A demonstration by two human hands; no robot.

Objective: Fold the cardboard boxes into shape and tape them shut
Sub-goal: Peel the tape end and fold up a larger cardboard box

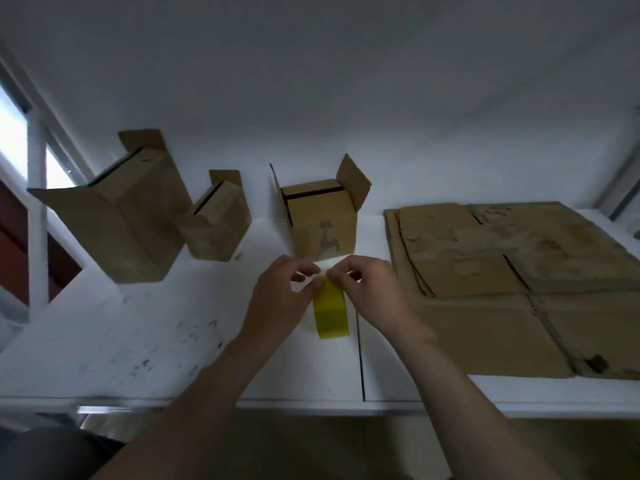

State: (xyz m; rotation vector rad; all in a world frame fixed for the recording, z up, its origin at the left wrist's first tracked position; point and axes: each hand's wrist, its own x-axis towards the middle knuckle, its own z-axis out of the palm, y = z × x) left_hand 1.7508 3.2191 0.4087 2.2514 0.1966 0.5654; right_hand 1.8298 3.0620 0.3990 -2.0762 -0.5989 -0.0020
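The white table (138,341) carries at its right side a wide stack of flattened cardboard (519,289), not yet folded. At the back left stands a large box (128,220), and a small box (218,230) stands just beside it; both have flaps that stand up. The middle box (323,226) is the one that matters for the next move, I think. It stands straight ahead of both hands, just beyond them, and a dark gap runs from left to right across its top, between two raised side flaps. The yellow tape roll (330,311) is between the hands and nearer to the person than this box. It is on its edge, with its band pointing toward the box. The left hand (280,299) grips the roll at its upper left side with curled fingers. The right hand (372,292) pinches at the top of the roll with thumb and fingertips. Both hands are about equally near to the box. Whether a loose end of tape is already lifted I cannot tell, because the fingers hide that place. The underside of the roll is also hard to see, so I cannot say whether it touches the table.
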